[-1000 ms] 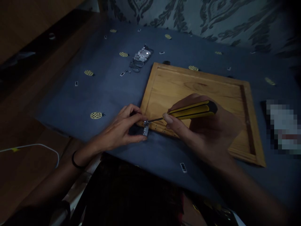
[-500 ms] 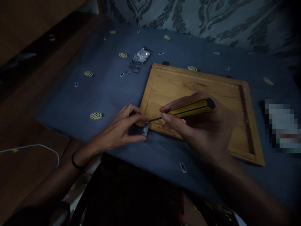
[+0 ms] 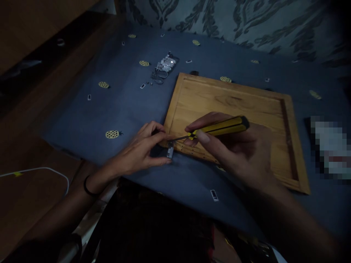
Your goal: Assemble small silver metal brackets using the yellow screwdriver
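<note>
My left hand grips a small metal cabinet hinge between thumb and fingers, at the near left corner of a framed wooden cabinet door. A yellow and black screwdriver is held in my right hand, the handle lying between thumb and fingers. Its shaft slants down to the left, with the tip at the hinge beside my left fingertips. Whether a screw sits under the tip is too small to tell. Small dark holes run along the door's near edge.
More metal hinge parts lie farther back on the blue patterned tablecloth, with tiny screws near them. A blurred-out object lies at the right. A patterned wall rises behind; a white cable hangs at the left.
My right hand has shifted slightly and its thumb sits differently on the screwdriver handle, showing more of the yellow collar. My left hand and the hinge stay almost in place.
</note>
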Tool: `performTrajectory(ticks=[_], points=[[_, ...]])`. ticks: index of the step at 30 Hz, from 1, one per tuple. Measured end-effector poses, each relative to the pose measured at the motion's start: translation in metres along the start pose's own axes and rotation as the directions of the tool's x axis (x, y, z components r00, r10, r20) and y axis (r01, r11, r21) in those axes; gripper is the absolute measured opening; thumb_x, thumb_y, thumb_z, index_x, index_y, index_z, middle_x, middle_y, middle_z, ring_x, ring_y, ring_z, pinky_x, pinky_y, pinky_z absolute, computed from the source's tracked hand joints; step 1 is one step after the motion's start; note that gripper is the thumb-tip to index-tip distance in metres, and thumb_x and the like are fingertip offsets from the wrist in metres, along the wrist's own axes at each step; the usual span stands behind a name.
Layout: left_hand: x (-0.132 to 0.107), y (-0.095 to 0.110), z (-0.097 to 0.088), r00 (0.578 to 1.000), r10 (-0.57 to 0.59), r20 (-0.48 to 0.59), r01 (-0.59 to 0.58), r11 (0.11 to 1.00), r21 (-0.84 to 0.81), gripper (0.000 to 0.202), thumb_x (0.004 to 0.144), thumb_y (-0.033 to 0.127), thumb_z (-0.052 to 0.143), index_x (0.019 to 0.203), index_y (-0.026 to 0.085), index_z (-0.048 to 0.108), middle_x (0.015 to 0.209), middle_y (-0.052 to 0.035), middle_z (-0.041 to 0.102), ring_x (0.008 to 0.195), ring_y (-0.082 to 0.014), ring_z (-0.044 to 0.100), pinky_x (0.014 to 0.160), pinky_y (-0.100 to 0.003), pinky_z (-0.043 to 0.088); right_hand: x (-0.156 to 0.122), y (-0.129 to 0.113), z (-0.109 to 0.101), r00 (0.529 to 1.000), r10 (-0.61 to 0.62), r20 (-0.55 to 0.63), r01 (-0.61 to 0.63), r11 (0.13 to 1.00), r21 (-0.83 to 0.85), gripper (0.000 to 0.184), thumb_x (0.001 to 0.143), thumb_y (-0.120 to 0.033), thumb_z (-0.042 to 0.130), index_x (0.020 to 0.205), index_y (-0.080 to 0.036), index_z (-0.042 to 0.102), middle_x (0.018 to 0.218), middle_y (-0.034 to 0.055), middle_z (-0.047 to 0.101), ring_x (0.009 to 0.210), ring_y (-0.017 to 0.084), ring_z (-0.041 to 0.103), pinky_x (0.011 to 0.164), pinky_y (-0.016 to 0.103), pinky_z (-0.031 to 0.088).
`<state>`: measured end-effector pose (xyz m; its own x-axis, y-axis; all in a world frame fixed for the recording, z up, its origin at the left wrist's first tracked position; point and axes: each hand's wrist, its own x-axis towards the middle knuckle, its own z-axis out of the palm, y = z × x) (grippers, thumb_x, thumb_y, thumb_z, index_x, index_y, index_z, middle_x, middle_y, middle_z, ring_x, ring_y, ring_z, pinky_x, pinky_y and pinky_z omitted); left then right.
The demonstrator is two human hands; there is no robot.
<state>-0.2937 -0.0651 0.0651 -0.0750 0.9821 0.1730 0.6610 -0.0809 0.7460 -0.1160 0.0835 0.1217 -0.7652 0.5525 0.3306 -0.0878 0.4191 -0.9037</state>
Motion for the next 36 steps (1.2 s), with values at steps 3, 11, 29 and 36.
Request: performTrajectory(ticks=[3, 11, 29, 36], points=[[0.0, 0.0, 0.0, 1.0, 0.002, -0.006, -0.002, 1.0, 0.0, 0.045, 0.09, 0.041, 0.081, 0.128, 0.022, 0.069, 0.128, -0.0095, 0.057, 0.125, -0.0286, 0.055, 0.11, -0.044, 0.051, -0.001, 0.002, -0.002, 0.997, 0.014, -0.076, -0.016, 1.0, -0.019, 0.007, 0.09, -0.033, 0.081, 0.088, -0.026, 0.079, 0.086, 0.0018, 0.077, 0.07, 0.017, 0.074, 0.062, 0.03, 0.063], [0.0, 0.0, 0.001, 1.0, -0.019, -0.002, 0.019, 1.0, -0.005, 0.043, 0.09, 0.042, 0.081, 0.128, 0.025, 0.069, 0.129, -0.0092, 0.057, 0.125, -0.0293, 0.055, 0.11, -0.045, 0.052, -0.002, 0.005, -0.002, 0.998, -0.012, -0.059, 0.003, 0.989, -0.145, 0.011, 0.092, -0.039, 0.078, 0.086, -0.031, 0.075, 0.085, 0.0009, 0.076, 0.069, 0.02, 0.074, 0.063, 0.036, 0.06], [0.001, 0.0, 0.002, 1.0, -0.017, -0.004, 0.017, 0.999, 0.029, 0.045, 0.088, 0.042, 0.082, 0.127, 0.023, 0.069, 0.129, -0.0098, 0.056, 0.125, -0.0291, 0.055, 0.109, -0.044, 0.052, 0.0, 0.004, -0.001, 0.97, -0.241, 0.038, 0.243, 0.949, -0.202, 0.011, 0.087, -0.033, 0.085, 0.091, -0.032, 0.075, 0.089, -0.0001, 0.079, 0.08, 0.024, 0.077, 0.07, 0.039, 0.063], [0.001, -0.001, 0.002, 1.0, -0.008, -0.001, 0.008, 1.0, 0.012, 0.042, 0.09, 0.042, 0.079, 0.127, 0.025, 0.068, 0.128, -0.0089, 0.057, 0.122, -0.0286, 0.055, 0.107, -0.045, 0.051, 0.001, 0.001, 0.006, 0.999, -0.046, -0.011, 0.045, 0.996, -0.073, 0.015, 0.086, -0.034, 0.086, 0.09, -0.028, 0.074, 0.079, -0.0035, 0.076, 0.063, 0.017, 0.074, 0.058, 0.029, 0.064]])
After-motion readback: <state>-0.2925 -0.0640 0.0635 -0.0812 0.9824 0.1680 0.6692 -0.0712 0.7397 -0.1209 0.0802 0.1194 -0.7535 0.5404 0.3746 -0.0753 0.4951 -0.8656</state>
